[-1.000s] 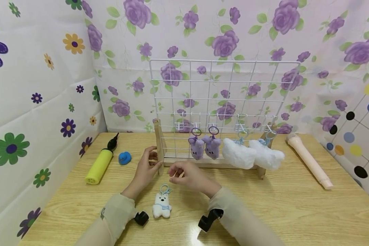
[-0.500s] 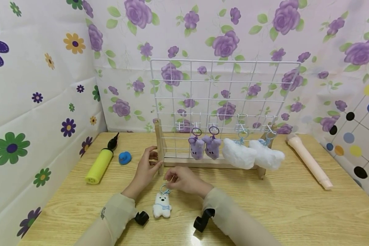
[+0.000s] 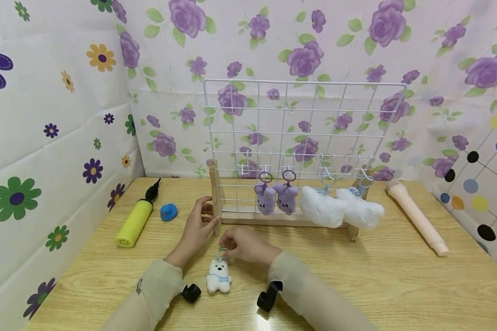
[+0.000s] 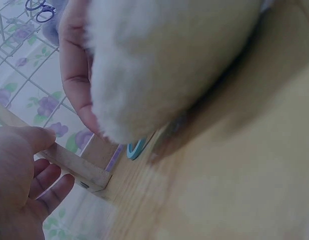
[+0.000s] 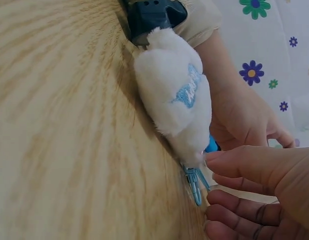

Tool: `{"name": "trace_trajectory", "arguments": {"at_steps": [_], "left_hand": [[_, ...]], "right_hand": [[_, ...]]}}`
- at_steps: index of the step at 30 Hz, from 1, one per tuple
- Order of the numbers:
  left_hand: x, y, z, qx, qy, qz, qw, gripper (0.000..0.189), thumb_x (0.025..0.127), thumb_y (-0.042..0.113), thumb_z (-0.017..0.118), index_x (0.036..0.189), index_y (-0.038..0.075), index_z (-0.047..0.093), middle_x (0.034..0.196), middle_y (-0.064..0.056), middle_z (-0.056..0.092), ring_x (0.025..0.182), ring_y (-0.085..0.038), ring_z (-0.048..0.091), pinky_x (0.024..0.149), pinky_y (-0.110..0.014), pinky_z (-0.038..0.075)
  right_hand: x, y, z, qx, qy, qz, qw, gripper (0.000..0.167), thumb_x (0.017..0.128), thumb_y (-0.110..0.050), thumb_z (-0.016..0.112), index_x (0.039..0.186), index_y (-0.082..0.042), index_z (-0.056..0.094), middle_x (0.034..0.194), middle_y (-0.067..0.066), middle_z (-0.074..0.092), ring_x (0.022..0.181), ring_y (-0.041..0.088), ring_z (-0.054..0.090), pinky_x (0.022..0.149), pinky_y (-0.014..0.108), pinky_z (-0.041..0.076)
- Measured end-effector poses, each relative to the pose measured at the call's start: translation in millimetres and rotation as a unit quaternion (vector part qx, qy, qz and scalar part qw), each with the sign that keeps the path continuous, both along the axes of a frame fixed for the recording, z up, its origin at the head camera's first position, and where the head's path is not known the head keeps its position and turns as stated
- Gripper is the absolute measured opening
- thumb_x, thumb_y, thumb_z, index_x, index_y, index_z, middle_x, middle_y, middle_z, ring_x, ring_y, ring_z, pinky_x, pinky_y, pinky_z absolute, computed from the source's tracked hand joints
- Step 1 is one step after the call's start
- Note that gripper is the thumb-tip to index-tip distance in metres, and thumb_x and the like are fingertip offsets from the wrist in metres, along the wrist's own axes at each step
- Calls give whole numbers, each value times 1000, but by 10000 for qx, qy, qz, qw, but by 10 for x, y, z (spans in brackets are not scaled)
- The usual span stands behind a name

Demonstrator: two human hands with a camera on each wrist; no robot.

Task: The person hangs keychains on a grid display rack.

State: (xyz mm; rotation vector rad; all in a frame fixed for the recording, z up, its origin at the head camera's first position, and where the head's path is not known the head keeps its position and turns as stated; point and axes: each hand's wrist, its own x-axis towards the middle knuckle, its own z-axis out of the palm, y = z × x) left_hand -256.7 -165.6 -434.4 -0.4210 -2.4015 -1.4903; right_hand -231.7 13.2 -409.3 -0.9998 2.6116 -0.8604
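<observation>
A white plush bear keychain (image 3: 219,277) with a blue sash lies on the table below the rack. My right hand (image 3: 246,246) is at its light blue ring (image 5: 195,187); in the right wrist view the thumb is beside the bear's head and the bent fingers are by the clasp, with a gap between thumb and fingers. My left hand (image 3: 197,224) rests by the left wooden post (image 4: 77,167) of the wire rack, thumb tip touching the post and fingers loosely bent. In the left wrist view the bear's white fur covers part of the right hand.
The white wire grid rack (image 3: 302,109) carries two purple plush keychains (image 3: 286,201) and two white fluffy ones (image 3: 322,208) on hooks. At left lie a yellow pump (image 3: 135,224) and a blue rubber duck (image 3: 168,212). A pale pink cylindrical object (image 3: 418,218) lies at right.
My right hand has come down and toward me from beside the rack's left post to the bear keychain's ring. The left hand stays at the post.
</observation>
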Motion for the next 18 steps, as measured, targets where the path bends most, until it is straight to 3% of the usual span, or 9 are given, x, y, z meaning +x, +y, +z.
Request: {"name": "trace_trajectory", "arguments": {"at_steps": [10, 18], "left_hand": [[-2, 1, -15, -61, 128, 16, 9999, 55, 89, 2, 65, 137, 4, 38, 114, -21, 57, 101, -31, 57, 81, -34, 54], [1, -2, -9, -76, 108, 17, 9999, 56, 89, 1, 66, 137, 5, 37, 114, -21, 57, 101, -30, 58, 80, -29, 53]], "right_hand": [[-12, -31, -5, 239, 74, 48, 9997, 18, 81, -13, 77, 97, -7, 72, 91, 3, 69, 79, 8, 61, 71, 15, 47], [-20, -39, -11, 201, 20, 58, 9998, 17, 81, -12, 77, 95, -8, 68, 89, 2, 68, 78, 7, 59, 71, 15, 46]]}}
